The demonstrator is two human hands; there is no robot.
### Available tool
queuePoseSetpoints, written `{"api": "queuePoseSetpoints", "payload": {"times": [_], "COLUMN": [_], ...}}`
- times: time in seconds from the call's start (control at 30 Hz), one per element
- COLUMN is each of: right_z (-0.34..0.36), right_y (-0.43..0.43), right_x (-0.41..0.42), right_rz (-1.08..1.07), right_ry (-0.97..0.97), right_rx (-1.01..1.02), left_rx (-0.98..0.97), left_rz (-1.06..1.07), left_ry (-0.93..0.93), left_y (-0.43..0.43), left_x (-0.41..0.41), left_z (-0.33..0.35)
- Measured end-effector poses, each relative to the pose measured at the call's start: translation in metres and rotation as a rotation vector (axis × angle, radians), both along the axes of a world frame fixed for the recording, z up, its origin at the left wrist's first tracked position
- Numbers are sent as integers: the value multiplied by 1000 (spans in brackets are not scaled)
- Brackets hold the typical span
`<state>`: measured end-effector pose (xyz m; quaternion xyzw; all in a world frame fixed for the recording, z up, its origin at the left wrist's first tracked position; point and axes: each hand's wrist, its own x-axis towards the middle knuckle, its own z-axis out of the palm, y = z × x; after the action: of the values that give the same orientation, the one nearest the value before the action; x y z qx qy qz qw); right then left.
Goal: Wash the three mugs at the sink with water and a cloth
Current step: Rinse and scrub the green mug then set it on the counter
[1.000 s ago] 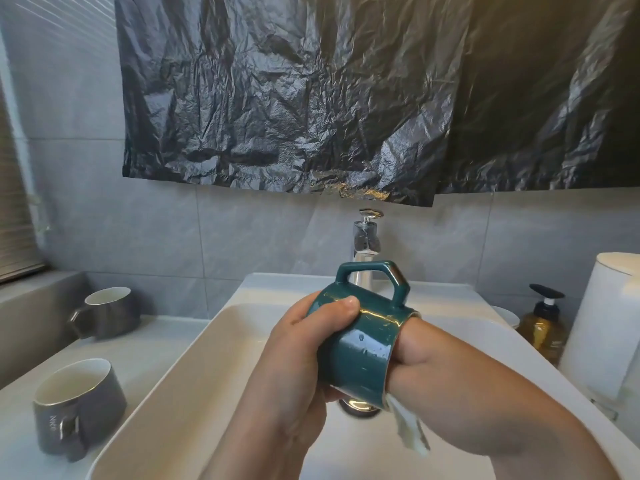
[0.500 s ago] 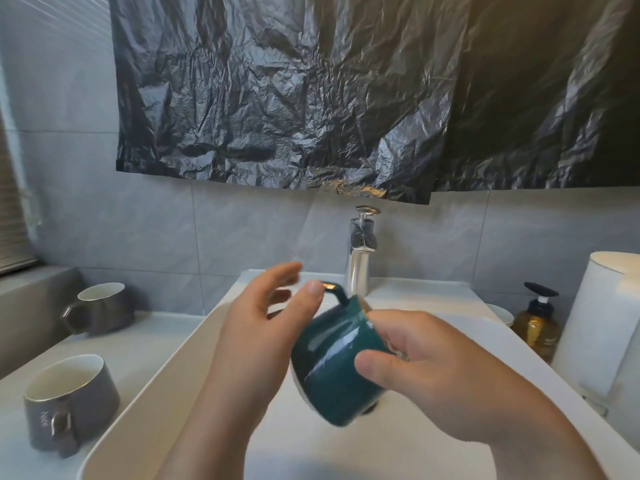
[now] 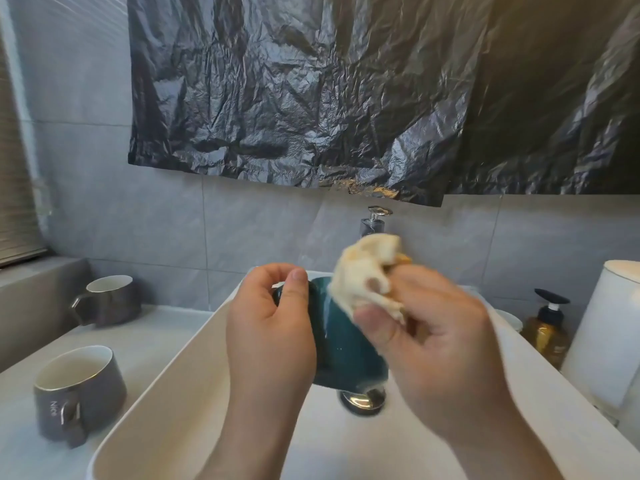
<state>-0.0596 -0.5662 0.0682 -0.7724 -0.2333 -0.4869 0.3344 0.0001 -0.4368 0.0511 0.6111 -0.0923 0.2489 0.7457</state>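
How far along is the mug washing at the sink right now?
Done: nothing plainly finished. In hand: the left hand grips the green mug over the sink, and the right hand pinches the bunched cloth by its top, so this mug looks mid-wash. Left: the near grey mug and the far grey mug stand upright on the counter left of the sink; whether either is washed cannot be told.

The white desk carries the sink. Left of it two grey mugs stand upright, the near mug and the far mug. On the right stand a soap bottle and a white canister.
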Motion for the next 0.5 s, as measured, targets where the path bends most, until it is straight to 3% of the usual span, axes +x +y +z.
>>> {"api": "queuePoseSetpoints", "payload": {"times": [0.13, 0.23, 0.37, 0.5], "right_z": [-7, -8, -11, -18], "right_y": [17, 17, 10, 25], "right_x": [2, 3, 4, 5], "right_rz": [-99, -226, -79, -127], "right_ry": [16, -3, 116, 58], "right_rx": [-242, -183, -105, -244], "left_rx": [-44, -136, -206, -294], "left_rz": [-6, -113, -101, -26], "left_ry": [29, 44, 53, 61], "left_y": [4, 5, 3, 10], "left_x": [0, -4, -6, -1], "left_z": [2, 6, 9, 11]}}
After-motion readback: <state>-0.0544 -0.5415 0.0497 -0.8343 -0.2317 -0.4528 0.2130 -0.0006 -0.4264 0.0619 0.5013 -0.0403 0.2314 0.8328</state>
